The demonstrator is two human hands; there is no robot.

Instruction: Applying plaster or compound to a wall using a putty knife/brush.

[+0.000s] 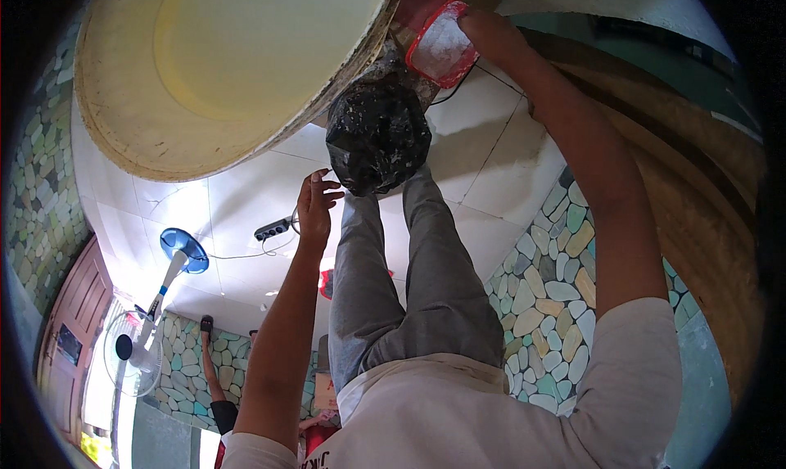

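My right hand (485, 33) is at the far right, against the rim of a red plastic container (452, 74) with white, powder-like stuff inside. The fingers are partly hidden at that rim and appear closed on it. My left hand (314, 200) hangs free, fingers apart and holding nothing, just below and left of a crumpled black plastic bag (378, 133). White specks dot the bag, which sits in front of my legs. Beside it, at the upper left, stands a large round tub (139, 154) with a stained rim and a pale yellowish inside.
A black power strip (272, 229) with a cord lies on the white tiled floor (483, 154). To the left stands a fan (135, 350), near a blue round base (185, 251). Another person's leg (211, 371) shows at the lower left. Brown cloth (655, 166) drapes at the right.
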